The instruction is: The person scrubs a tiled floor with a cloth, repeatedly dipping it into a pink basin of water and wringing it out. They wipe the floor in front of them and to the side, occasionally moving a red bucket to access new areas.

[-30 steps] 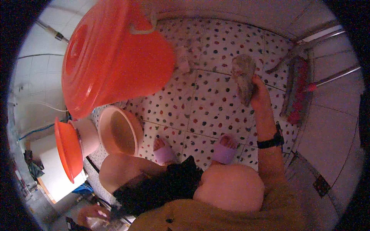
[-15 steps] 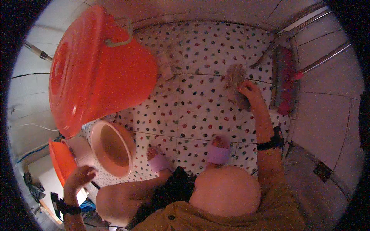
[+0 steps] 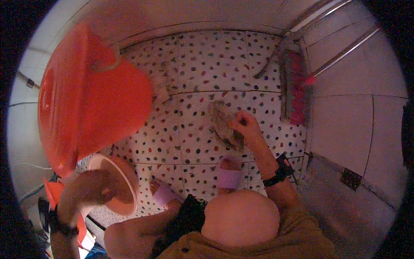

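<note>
A grey-brown rag (image 3: 222, 123) hangs crumpled just over or on the speckled tile floor, its end pinched in the curled fingers of my right hand (image 3: 246, 125). My left hand (image 3: 92, 187), smeared by motion, is over the pink basin (image 3: 134, 190) at the lower left; its fingers cannot be made out. The basin seems to have liquid in it, partly covered by that hand. A large red lidded bucket (image 3: 116, 103) stands beyond the basin.
A pink and grey broom or squeegee head (image 3: 295, 90) with a metal handle (image 3: 345, 54) leans by the right wall. My feet in lilac slippers (image 3: 229, 178) stand between the basin and rag. A smaller orange container (image 3: 51, 190) is at far left.
My right hand has brought the rag left and nearer to me. My left hand has moved right, over the basin. The whole view has also shifted.
</note>
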The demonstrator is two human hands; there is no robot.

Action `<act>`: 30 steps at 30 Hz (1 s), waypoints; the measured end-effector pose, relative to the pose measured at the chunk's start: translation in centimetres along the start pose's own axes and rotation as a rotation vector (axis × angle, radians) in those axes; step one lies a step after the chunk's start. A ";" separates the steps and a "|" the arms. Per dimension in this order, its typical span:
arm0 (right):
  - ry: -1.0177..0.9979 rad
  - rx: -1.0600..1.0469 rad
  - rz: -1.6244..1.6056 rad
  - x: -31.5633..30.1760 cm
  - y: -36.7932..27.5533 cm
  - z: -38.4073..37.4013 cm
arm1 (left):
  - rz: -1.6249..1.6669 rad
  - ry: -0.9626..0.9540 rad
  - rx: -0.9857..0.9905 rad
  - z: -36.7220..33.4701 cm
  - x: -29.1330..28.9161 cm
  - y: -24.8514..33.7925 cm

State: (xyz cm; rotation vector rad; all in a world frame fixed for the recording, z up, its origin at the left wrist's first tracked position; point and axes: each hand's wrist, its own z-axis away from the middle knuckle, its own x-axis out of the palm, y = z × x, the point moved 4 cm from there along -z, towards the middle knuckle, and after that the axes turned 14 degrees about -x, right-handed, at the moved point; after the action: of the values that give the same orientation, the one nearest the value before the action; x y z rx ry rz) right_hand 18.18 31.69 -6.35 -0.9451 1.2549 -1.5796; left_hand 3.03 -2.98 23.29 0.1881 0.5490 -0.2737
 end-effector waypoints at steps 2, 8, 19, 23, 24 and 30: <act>0.016 0.035 -0.046 -1.0 -0.6 1.0 | -0.173 -0.014 0.038 1.2 -1.7 2.8; 0.050 0.021 0.186 -0.6 -2.6 -0.9 | -0.538 -0.024 0.176 4.0 -6.3 10.9; 0.060 -0.043 -0.202 2.9 -10.9 -2.3 | 1.511 -0.818 0.089 -22.2 8.3 12.8; 0.086 0.010 -0.393 4.4 -8.9 0.2 | 1.889 -0.782 0.296 -23.4 14.2 13.3; 0.127 -0.011 -0.319 4.0 -8.3 0.3 | 1.943 -0.735 0.294 -23.9 14.9 13.2; 0.252 0.029 0.043 2.5 -4.8 1.5 | 1.843 -0.323 0.143 -25.0 15.1 10.6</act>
State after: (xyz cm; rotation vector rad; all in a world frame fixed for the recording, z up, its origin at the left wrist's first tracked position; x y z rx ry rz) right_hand 17.94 29.35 -1.25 -0.7115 1.4104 -1.7173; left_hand 6.44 10.13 -4.73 0.6858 -0.1199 1.4321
